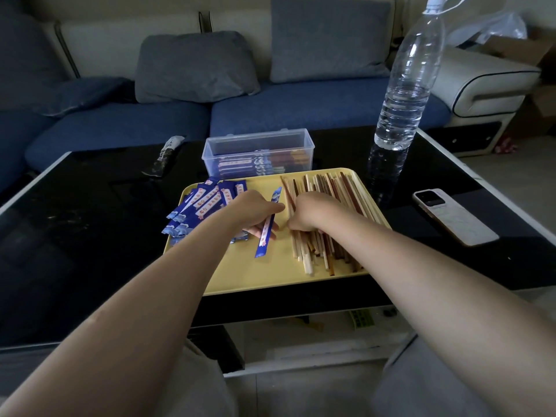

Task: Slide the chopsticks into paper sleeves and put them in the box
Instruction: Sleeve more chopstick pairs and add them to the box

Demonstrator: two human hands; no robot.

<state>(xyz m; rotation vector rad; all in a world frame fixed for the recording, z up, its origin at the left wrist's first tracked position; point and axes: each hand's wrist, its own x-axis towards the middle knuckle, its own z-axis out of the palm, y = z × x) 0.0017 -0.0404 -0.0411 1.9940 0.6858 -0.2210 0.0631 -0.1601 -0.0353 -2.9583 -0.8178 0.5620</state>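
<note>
A yellow tray (270,275) lies on the black table. Its left side carries a heap of blue paper sleeves (204,203); its right side carries a pile of several wooden chopsticks (328,188), light and dark. My left hand (255,212) holds one blue sleeve (266,236) that lies lengthwise on the tray. My right hand (313,212) rests on the chopstick pile with curled fingers, pinching at chopsticks near its left edge. Behind the tray stands a clear plastic box (258,152) with several sleeved chopsticks inside.
A tall water bottle (406,85) stands at the table's back right. A white phone (451,218) lies right of the tray. A dark wrapper (167,155) lies back left. A blue sofa with grey cushions runs behind the table.
</note>
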